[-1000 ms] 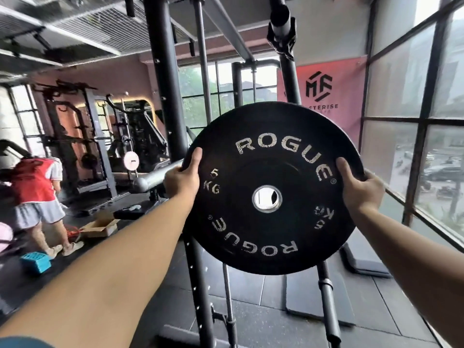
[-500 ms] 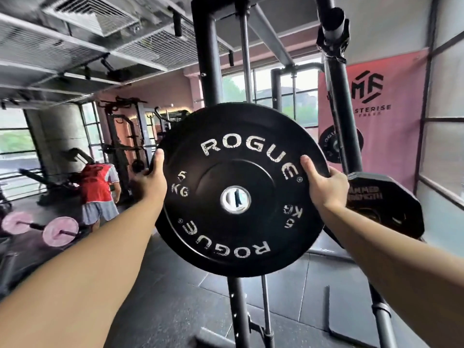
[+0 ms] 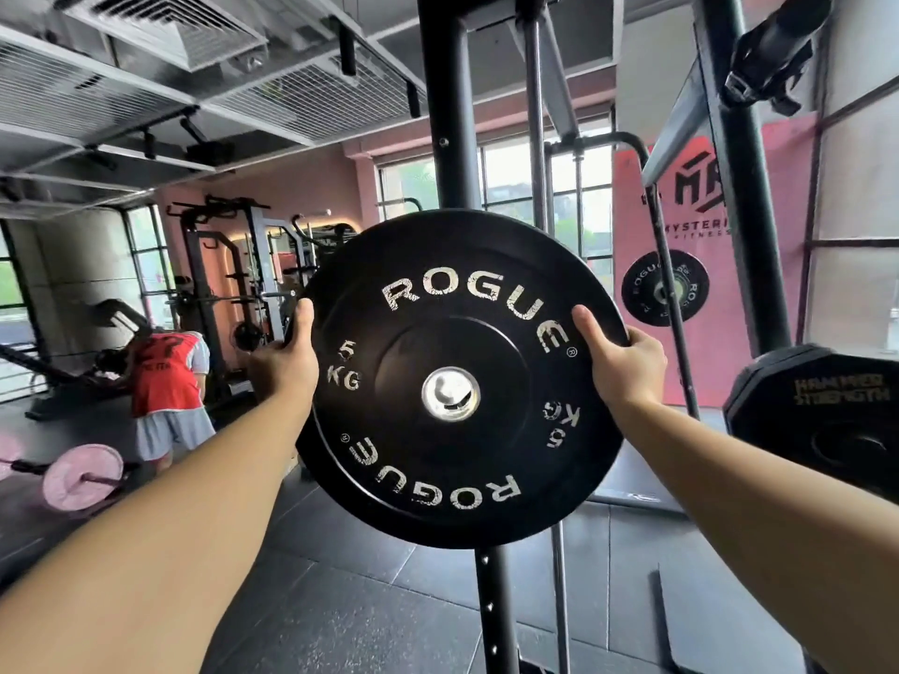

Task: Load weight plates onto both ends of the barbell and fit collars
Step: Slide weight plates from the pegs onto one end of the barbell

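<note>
Plate: black round rubber 5 KG bumper plate (image 3: 457,328) is held upright in mid-air, in front of the black steel rack post (image 3: 450,114) | left hand (image 3: 284,367): left rim is gripped, thumb laid on the face | right hand (image 3: 625,362): right rim is gripped likewise | right edge: black many-sided Hammer Strength plate (image 3: 827,420) is seen.

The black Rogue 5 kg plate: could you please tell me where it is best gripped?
Probably by the rim of the plate, one hand from each side, as the left hand and right hand hold it: thumbs on the face, fingers behind. It is a smooth upright disc without handles, its centre hole small.
</note>
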